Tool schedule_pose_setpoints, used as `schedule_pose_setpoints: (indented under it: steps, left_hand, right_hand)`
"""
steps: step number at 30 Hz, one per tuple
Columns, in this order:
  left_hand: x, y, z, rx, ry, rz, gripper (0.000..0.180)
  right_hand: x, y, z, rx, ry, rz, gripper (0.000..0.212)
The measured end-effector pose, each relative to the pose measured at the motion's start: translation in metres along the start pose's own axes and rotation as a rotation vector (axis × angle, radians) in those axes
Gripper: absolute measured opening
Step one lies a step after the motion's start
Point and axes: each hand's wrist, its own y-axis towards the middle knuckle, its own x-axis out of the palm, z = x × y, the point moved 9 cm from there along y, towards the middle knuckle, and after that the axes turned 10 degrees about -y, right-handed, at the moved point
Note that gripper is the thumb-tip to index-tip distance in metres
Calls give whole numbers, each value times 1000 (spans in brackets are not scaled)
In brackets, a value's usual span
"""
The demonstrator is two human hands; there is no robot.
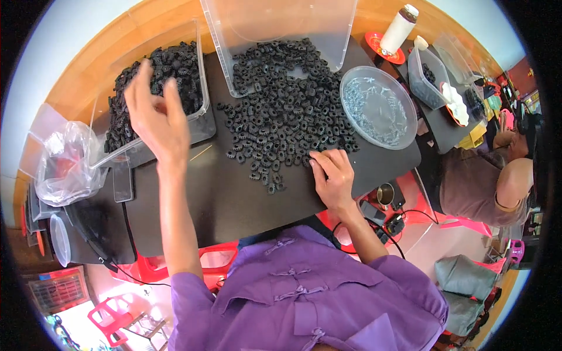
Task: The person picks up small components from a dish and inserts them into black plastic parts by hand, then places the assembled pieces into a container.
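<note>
My left hand [157, 120] is raised over a clear plastic bin [204, 82] heaped with small black plastic parts [175, 58]. Its fingers are spread, and nothing shows between them. To the right of the bin, a broad pile of similar black plastic parts [287, 111] covers the dark tabletop [216, 205]. My right hand [335, 178] rests at the near right edge of this pile. Its fingers are curled, with thumb and forefinger closing about one small black part [307, 161].
A large clear tub [222, 64] lies tipped behind the pile. Right of it is a round clear lid [411, 111] holding tiny pale bits. A toothpick-like stick [201, 153] and a plastic bag [67, 169] lie leftward. Another person [474, 181] sits at far right.
</note>
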Motion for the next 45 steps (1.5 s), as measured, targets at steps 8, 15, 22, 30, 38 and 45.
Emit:
schedule_pose_setpoints:
  steps: [8,15,22,30,38,45]
  left_hand:
    - [108,-144,26,60,18,-774,78]
    - [125,-177,10,75,110,-918,86]
    - [124,-175,11,42,120,-937,85]
    - [122,-174,11,24,81,-885,78]
    - [97,-150,21,88,-105,-599,36]
    - [87,-141,25,43,-268,-531,29]
  right_hand:
    - [45,87,-15,-227,-60,-138,35]
    - [108,72,9,-382,-191,-401,49]
    - [66,41,18,-287,-347,-499,49]
    - [40,56,40,-119,-168,-194,34]
    - [64,74,6,-227,-121,-208,23]
    - [75,71,10,-223,-49,-235,12]
